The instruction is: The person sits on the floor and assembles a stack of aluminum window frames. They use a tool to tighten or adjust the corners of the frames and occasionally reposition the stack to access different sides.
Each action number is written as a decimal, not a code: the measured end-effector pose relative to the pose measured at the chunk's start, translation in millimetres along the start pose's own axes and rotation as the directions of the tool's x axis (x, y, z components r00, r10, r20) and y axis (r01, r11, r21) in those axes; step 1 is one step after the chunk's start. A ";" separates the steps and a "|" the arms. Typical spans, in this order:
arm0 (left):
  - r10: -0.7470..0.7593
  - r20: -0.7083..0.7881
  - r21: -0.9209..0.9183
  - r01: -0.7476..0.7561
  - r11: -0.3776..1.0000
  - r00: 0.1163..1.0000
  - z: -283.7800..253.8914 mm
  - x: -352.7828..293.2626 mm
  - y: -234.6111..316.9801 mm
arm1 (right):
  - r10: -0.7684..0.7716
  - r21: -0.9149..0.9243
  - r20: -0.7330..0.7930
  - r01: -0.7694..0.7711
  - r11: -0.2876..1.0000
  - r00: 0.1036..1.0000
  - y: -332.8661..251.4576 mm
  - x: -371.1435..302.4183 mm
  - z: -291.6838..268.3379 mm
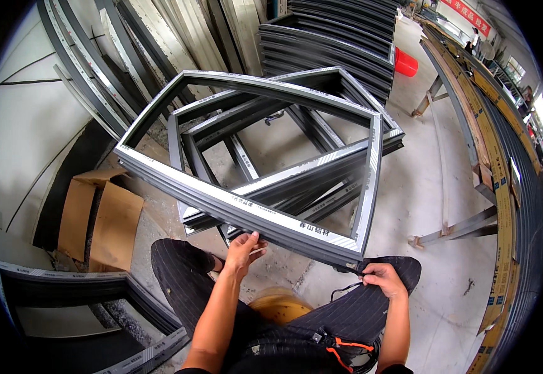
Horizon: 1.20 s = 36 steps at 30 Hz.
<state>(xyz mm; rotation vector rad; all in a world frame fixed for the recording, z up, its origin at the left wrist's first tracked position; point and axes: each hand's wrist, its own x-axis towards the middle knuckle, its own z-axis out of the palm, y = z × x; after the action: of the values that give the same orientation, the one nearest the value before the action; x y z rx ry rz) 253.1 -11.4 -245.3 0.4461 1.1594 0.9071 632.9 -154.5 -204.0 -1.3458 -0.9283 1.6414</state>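
A large dark aluminium window frame, faced with white printed film, lies tilted on top of other frames in front of me. My left hand is at its near edge, with the thumb against the dark side and the other fingers curled. Whatever those fingers hold, if anything, is too small to name. At the near right corner my right hand is closed in a pinch on a thin black strip. This strip runs by the corner and loops over my right knee.
Beneath lie more crossed window frames. Stacked dark frames and leaning profiles stand behind. A cardboard box and another frame are at left. A red bucket and a long rack stand right. An orange-and-black thing rests at my lap.
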 end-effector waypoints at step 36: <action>0.186 -0.389 0.101 -0.159 0.982 0.902 -93.9 46.9 58.1 | -0.789 -0.937 0.263 0.342 -0.071 0.556 -120.5 50.1 82.9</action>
<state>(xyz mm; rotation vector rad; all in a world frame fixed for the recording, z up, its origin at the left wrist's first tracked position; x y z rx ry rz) 150.2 46.9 -265.7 0.4351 1.5428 1.1518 561.3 -63.7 -101.4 -1.4602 -2.0679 -0.1739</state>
